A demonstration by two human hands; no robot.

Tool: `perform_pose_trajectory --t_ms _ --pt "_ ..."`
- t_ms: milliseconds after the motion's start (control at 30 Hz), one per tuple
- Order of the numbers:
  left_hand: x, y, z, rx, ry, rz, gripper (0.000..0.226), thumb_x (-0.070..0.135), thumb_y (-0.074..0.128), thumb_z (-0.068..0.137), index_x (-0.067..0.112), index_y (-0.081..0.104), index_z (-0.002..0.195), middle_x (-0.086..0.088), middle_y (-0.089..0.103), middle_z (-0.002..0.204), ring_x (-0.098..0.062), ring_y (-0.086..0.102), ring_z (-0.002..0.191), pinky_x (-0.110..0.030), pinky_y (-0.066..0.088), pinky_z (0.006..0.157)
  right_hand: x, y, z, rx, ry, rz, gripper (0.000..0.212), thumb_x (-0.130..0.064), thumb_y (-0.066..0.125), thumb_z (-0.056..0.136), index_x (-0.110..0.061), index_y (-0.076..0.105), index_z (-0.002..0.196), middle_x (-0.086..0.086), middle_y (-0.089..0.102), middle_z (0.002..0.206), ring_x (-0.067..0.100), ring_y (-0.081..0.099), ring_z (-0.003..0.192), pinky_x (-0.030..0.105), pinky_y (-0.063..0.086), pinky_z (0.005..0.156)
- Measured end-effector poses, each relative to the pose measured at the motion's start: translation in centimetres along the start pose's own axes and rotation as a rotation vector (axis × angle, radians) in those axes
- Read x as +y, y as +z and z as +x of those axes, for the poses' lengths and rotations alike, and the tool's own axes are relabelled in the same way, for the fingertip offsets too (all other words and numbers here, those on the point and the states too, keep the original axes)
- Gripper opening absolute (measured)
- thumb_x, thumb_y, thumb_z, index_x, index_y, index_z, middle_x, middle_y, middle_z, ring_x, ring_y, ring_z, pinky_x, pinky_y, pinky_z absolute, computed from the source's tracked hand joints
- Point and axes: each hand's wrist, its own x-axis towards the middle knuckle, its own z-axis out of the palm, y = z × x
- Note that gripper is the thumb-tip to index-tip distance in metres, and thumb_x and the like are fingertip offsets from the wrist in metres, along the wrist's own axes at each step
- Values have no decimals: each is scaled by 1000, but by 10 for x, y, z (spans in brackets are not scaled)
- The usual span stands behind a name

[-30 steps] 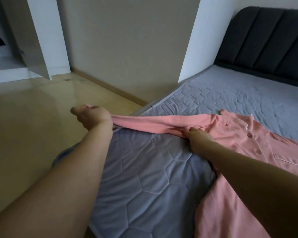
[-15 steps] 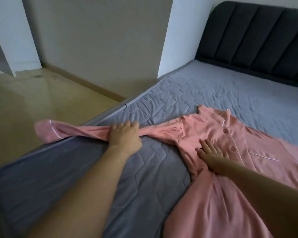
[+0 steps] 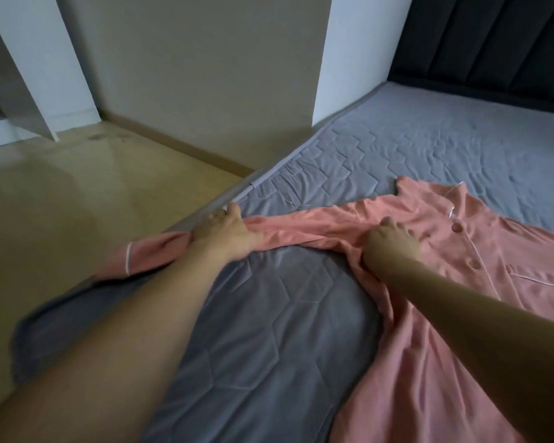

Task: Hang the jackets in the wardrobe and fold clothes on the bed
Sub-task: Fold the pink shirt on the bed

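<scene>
- Progress: your pink shirt (image 3: 461, 251) lies spread, buttons up, on the bed (image 3: 269, 314) toward 3 o'clock; no fold made yet; no jackets or wardrobe rail in view.
- Sleeve (image 3: 301, 225) runs out toward 9 o'clock; its cuff overhangs the mattress edge.
- Left hand (image 3: 227, 231): arm extended, palm down, grip pressing the sleeve flat; not closed round it.
- Right hand (image 3: 390, 247): fingers bunching cloth at the armpit; judged a loose pinch.
</scene>
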Motion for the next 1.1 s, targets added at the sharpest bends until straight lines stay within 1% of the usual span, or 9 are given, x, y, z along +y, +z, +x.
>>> perform_pose_trajectory --t_ms 67,167,333,433,500,600,733,867,1100 --pt "-20 13 -15 98 32 150 70 59 45 79 11 36 129 -17 46 138 -34 43 127 -44 36 102 -35 0 -14 261 -164 250 36 -39 53 86 -10 57 105 13 55 114 34 50 107 43 38 91" --pt "-62 0 -20 263 -68 225 43 25 54 80 9 41 118 -17 57 124 -37 53 116 -41 42 91 -72 13 -37 193 -399 192 45 -52 53 83 -15 52 108 8 54 114 30 49 109 41 38 89" --pt "-105 -62 -18 -41 -239 93 23 14 57 79 4 69 97 -15 70 97 -29 68 89 -31 47 73 -68 2 -29 105 -118 -4 36 -20 48 85 -14 49 121 10 52 126 31 49 117 39 38 94" --pt "-108 -106 -2 10 -246 103 10 12 56 77 6 64 76 -13 69 89 -26 63 74 -28 46 67 -62 -21 -24 88 -145 -14 22 -18 49 87 -17 58 107 8 63 113 29 61 104 34 46 82" --pt "-103 -125 3 79 -324 257 21 14 53 83 10 69 95 -12 68 98 -28 65 86 -32 46 73 -63 -37 -23 74 -170 -13 21 -22 50 90 -16 63 105 10 66 111 29 64 100 33 48 79" --pt "-77 -124 0 42 -398 661 43 14 44 91 9 54 133 -20 55 128 -39 51 120 -64 30 104 -65 -47 -24 -152 -271 86 29 -27 51 95 -11 67 114 9 65 118 27 60 109 28 42 87" --pt "-3 -69 -20 78 -3 399 54 31 39 92 17 37 145 -10 35 148 -31 31 138 -60 12 114 -28 -38 -40 -127 -311 414 32 -18 45 98 -10 62 124 11 56 135 21 53 117 23 38 94" --pt "71 -4 -54 -169 168 24 67 45 30 93 21 16 153 -7 13 161 -30 14 146 -59 11 114 37 6 -60 -211 -115 188 46 -45 21 101 -36 25 146 -4 6 160 26 10 146 52 15 116" --pt "180 58 -56 -338 366 -65 79 60 25 86 31 -1 154 -3 -18 161 -25 -21 146 -59 -22 108 147 59 -57 -159 223 212 66 -64 9 92 -39 -1 152 -6 -8 162 17 -11 148 46 -9 118"
